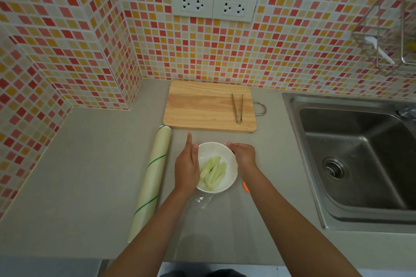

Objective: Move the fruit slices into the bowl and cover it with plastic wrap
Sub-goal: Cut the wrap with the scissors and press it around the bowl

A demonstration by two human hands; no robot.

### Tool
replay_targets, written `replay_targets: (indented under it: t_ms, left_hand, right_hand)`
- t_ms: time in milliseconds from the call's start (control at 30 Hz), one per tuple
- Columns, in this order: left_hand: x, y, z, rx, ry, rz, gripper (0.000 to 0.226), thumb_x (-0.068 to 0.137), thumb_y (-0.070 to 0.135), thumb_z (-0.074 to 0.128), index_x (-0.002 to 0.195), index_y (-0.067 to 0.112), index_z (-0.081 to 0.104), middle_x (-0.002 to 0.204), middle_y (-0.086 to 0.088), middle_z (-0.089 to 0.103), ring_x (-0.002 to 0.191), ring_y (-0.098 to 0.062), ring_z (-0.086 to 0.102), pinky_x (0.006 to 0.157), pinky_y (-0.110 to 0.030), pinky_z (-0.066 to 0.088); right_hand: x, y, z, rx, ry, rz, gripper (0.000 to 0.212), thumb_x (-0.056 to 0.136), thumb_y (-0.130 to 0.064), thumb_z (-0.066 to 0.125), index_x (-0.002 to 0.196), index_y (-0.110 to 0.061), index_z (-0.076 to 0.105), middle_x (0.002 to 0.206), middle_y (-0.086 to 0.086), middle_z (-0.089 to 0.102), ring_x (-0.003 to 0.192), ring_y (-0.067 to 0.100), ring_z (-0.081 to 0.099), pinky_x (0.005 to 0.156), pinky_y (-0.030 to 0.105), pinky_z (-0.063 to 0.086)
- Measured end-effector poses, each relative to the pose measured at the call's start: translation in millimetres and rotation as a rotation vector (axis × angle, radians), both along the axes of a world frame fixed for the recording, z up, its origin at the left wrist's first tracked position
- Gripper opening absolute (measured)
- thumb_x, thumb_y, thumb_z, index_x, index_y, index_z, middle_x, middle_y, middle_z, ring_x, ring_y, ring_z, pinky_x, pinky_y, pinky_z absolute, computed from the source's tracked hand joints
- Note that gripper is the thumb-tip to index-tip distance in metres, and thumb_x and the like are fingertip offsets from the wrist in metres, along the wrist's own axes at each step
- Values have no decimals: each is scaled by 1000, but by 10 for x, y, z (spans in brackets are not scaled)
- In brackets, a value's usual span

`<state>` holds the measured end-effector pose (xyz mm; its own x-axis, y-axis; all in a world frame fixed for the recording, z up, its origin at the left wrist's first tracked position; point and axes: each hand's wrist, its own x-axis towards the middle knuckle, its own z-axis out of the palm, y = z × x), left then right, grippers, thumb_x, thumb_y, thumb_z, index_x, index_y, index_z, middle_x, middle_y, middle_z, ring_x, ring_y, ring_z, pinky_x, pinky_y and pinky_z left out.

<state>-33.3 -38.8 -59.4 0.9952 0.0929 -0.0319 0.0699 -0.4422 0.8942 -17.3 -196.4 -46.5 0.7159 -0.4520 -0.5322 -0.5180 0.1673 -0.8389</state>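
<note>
The pale green fruit slices (212, 171) already lie in the round white bowl (227, 181), which sits on the grey surface (90, 175) at six o'clock from the wooden cutting board (202, 105). So the covering step is in hand: a clear sheet of plastic wrap (202, 201) seems draped over the bowl, its loose edge trailing toward the person. The left hand (186, 164) lies flat against the bowl's nine o'clock rim, fingers straight and pressed together. The right hand (244, 155) curls at the two o'clock rim, apparently pinching film. The wrap roll (153, 177) rests at nine o'clock. Next, I'd judge, the film needs pulling taut and smoothing down all around.
</note>
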Motion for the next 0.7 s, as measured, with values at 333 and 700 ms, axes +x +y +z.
replay_targets:
  t_ms: [333,700]
  left_hand:
    - [-6,-21,48,-81,5,9,47,103,33,28,149,22,33,99,8,65,91,-10,59,79,-20,40]
    - [-10,-36,58,-180,23,36,45,103,33,27,146,24,38,104,12,66,91,5,57,78,4,36]
  right_hand:
    - [-22,-28,-27,119,-94,-163,37,98,-18,42,76,-2,67,68,13,64,61,23,59,63,32,48]
    - [-213,30,53,60,-239,365,35,101,-22,40,124,-9,63,114,-4,66,92,-10,64,72,3,48]
